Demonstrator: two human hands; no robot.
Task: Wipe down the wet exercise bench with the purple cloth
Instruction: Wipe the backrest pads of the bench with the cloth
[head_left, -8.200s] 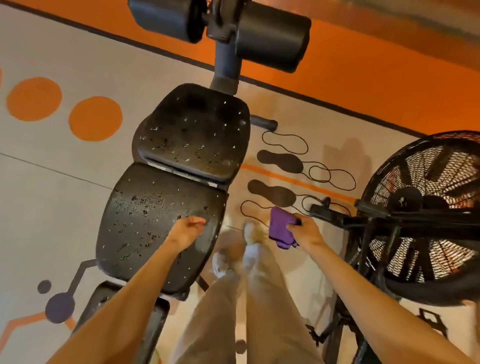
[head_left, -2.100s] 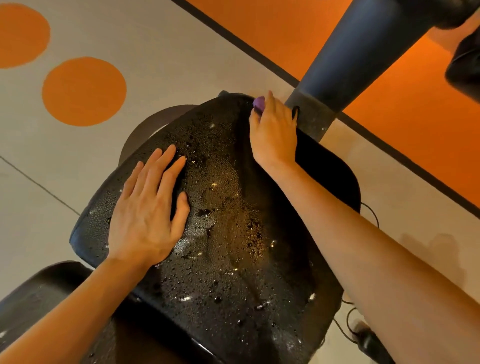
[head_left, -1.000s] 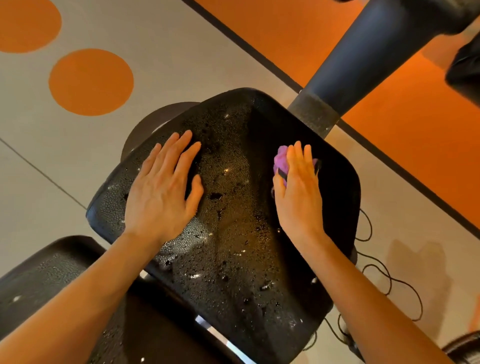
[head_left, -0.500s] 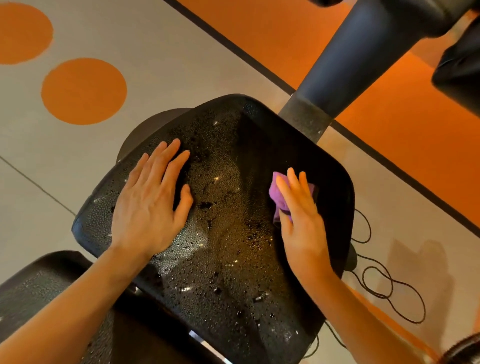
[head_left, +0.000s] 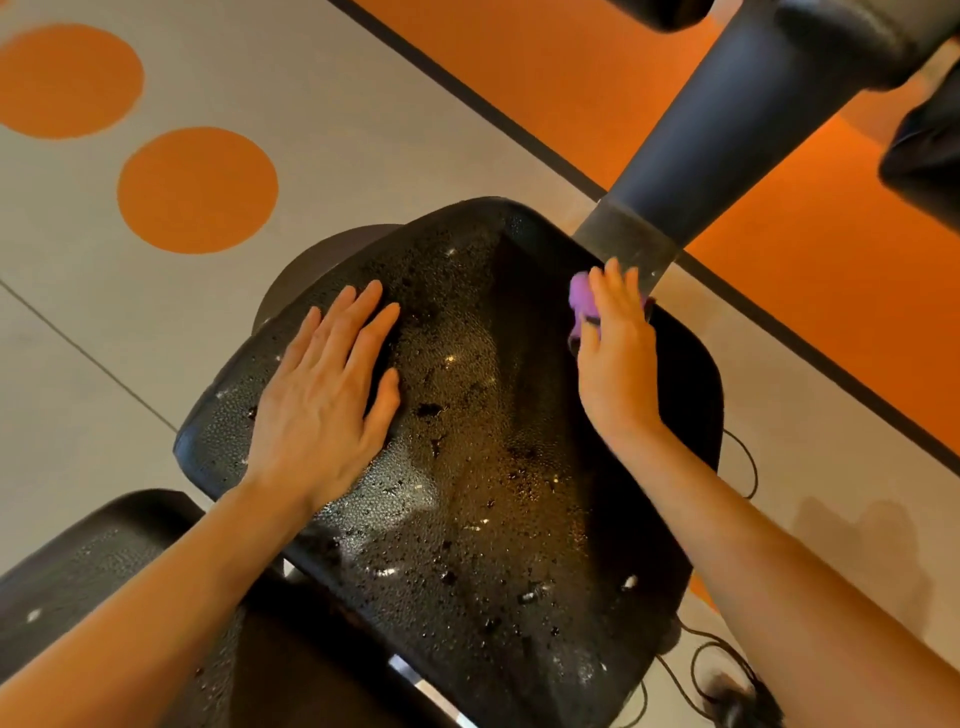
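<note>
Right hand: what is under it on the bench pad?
Under the right hand lies the purple cloth, pressed on the wet bench pad near its far edge. Only a bunched bit shows past the fingers; the rest of it is covered.

The right hand (head_left: 615, 364) hides most of the purple cloth (head_left: 579, 299), probably bunched.

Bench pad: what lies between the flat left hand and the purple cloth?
In the head view, only bare wet pad, beaded with droplets, lies between the left hand and the purple cloth under the right hand.
</note>
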